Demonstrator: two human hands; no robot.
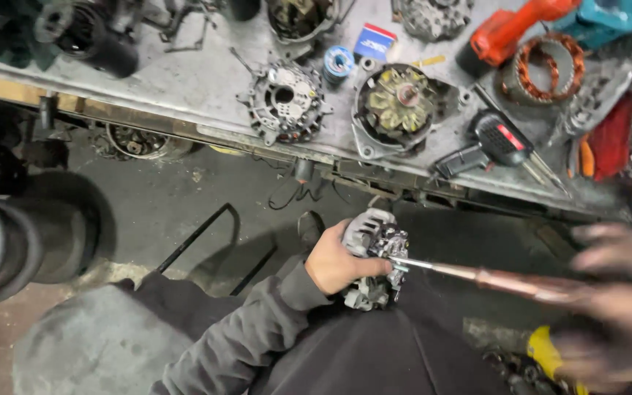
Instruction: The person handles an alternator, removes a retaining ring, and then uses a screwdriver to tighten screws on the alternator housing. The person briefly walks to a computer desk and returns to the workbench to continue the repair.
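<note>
- The left hand (336,260), coming out of a grey sleeve (246,333), grasps a small silver-grey ribbed metal alternator part (373,252); the fingers wrap around its left side and the thumb lies across its front.
- That alternator part sits low in the middle of the view, held above the person's dark lap and just below the edge of the grey metal workbench (199,88).
- The right hand (616,307) is blurred at the right edge; its fingers are curled around the handle end of a long copper-coloured tool with a bright metal tip (491,278).
- The tool's tip touches the right face of the held alternator part, beside the left thumb.
- A yellow-handled tool (546,351) lies just below the right hand; whether the hand touches it I cannot tell.
- On the workbench, well apart from the hands, lie a round aluminium alternator end housing (284,99), an open alternator shell with a yellowish rotor inside (398,106) and a black soldering gun with a red patch (495,143).
- Farther back stand a blue spool of wire (339,62), a copper-wound stator ring (548,67) and an orange power tool (510,29).
- A dark grey concrete floor (162,205) shows below the bench.
</note>
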